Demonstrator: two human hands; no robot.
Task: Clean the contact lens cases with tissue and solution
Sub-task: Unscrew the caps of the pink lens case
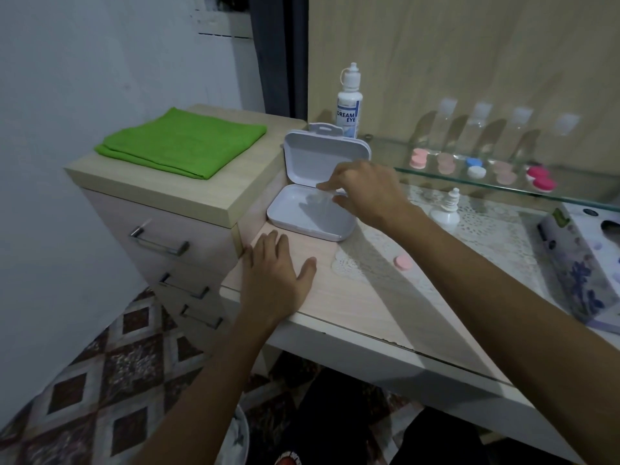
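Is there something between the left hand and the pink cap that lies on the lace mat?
Nothing visible stands between them. The left hand lies flat on the bare desk top, and the pink cap sits to its right on the lace mat. Only the right forearm passes just beyond the cap.

Contact lens cases (483, 167) in pink, blue-and-white and red sit in a row on the glass shelf, upper right. One loose pink cap (403, 262) lies at centre. The solution bottle (349, 104) stands upright, upper centre; tissue box (583, 263), right edge.
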